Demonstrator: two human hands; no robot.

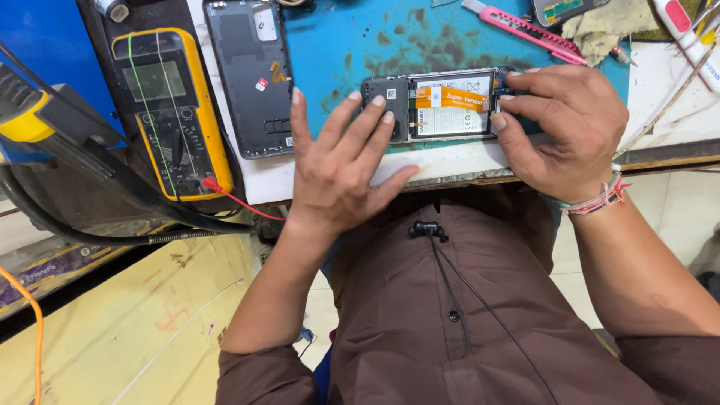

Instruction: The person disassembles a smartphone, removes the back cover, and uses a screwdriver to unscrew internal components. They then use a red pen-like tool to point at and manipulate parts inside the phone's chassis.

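L hand [341,161] fingertips pin opened phone [439,105] flat on mat [337,45]; R hand [562,127] grips its end, steadying; hands apart

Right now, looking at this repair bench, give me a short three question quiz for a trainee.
1. True or false: the back cover is fitted on the opened phone.
2. Which hand touches the phone's camera end? A. left hand B. right hand
3. Fill in: the yellow multimeter lies to the ____ of the back cover in the picture.

Key: 1. false, the cover lies apart on the mat. 2. A. 3. left.
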